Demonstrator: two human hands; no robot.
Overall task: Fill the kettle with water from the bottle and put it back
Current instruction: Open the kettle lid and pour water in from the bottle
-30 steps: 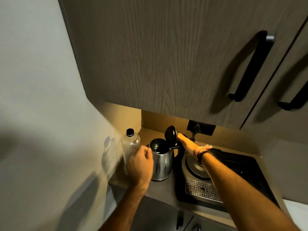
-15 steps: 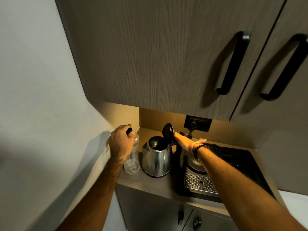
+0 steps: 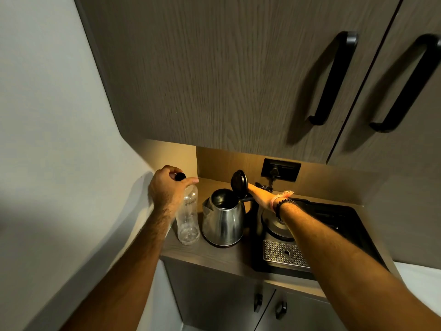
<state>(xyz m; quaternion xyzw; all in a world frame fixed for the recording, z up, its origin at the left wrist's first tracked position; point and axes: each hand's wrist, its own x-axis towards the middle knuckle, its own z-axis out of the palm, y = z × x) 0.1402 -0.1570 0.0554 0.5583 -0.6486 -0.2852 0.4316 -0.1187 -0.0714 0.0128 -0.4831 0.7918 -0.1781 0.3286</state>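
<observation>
My left hand (image 3: 164, 187) grips the bottle (image 3: 188, 220) by its cap (image 3: 180, 176) on the desk (image 3: 229, 256); my right hand (image 3: 261, 195) fingers' hold behind the open kettle (image 3: 223, 220) I cannot tell.

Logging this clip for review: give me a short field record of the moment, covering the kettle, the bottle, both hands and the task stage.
kettle: steel kettle upright on the counter, lid flipped open
bottle: clear bottle upright left of the kettle, black cap on
left hand: left hand closed around the bottle top, fingers at the cap
right hand: right hand behind the open lid, at the kettle handle
kettle base: round base right of the kettle, nothing on it
stage: no pouring yet
</observation>
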